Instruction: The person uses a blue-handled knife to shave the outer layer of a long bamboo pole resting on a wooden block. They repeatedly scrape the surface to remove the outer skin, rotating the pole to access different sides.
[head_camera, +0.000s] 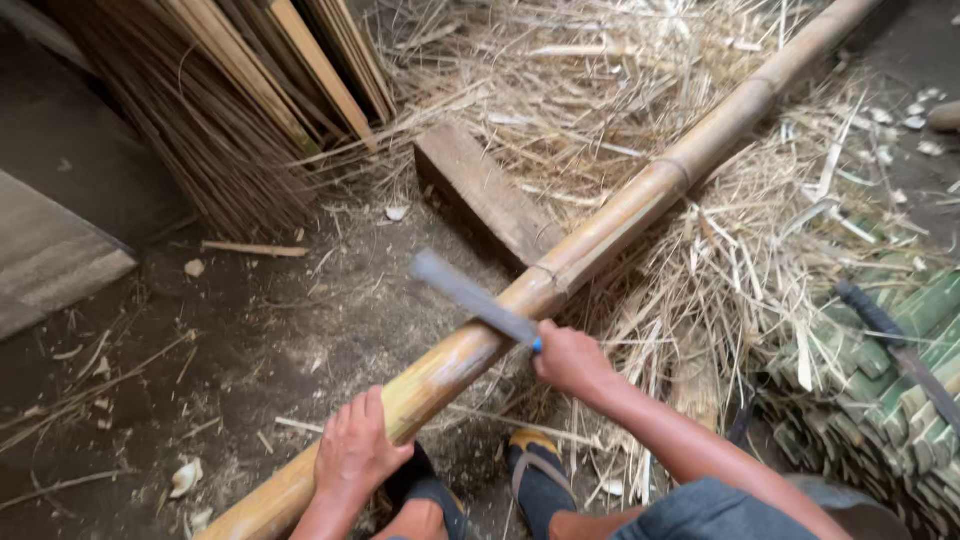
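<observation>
Bamboo pole (600, 225): laid diagonally across the dirt floor, propped on a wooden block (480, 195) near its middle; it is judged long, stiff and fairly heavy, with a smooth, rounded skin that may slip, so it is best gripped from above near the worked end.
Shavings (740, 250): dry bamboo strips are heaped beside and under the pole.
Split green strips (880, 390): stacked at the right, a second tool lying on them.
Left hand (355, 450): pressed on the pole's lower part, fingers together and curled over it.
Right hand (572, 360): fingers wrapped tight round a blue handle.
Blade (470, 298): flat, grey, held across the pole, touching its upper surface.
</observation>
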